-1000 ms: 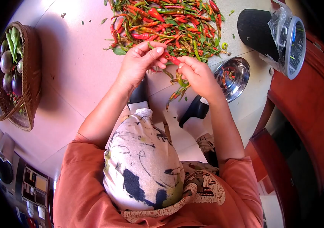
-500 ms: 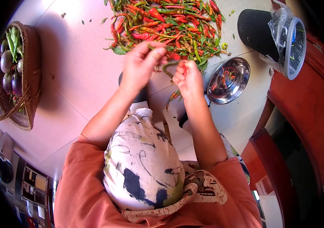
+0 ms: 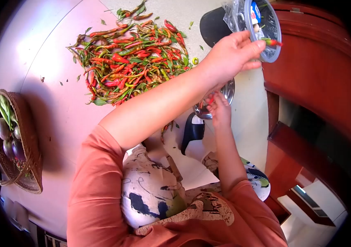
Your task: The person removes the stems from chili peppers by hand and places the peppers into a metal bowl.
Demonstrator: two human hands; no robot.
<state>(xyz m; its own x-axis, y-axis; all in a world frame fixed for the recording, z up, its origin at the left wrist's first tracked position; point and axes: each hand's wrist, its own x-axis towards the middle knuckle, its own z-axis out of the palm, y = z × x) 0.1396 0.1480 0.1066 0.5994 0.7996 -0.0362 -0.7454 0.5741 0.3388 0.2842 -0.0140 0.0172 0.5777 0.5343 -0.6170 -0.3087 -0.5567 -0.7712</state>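
Note:
My left hand [image 3: 235, 53] is stretched over the bin [image 3: 280, 49] at the upper right, its fingers apart. Just beyond the thumb tip is a small red and green pepper piece [image 3: 273, 42], not gripped between the fingers. Above the shiny metal bowl [image 3: 230, 92], my right hand [image 3: 218, 106] has its fingers closed on a red chili pepper [image 3: 211, 100]. Partly behind my hands, the bowl contains some red pieces. A large pile of red and green chili peppers [image 3: 136, 57] with leaves lies on the floor, partly behind my left forearm.
At the left stands a woven basket [image 3: 30, 144] with eggplants [image 3: 3, 129] and green pods. Red wooden furniture [image 3: 315, 61] fills the right side. A black shoe [image 3: 193, 132] is below the bowl, and a few peppers [image 3: 166, 128] lie near my feet.
My left hand has moved from beside the pile across to the bin. My right hand has shifted over the bowl. The view has turned, so the pile and basket appear further left.

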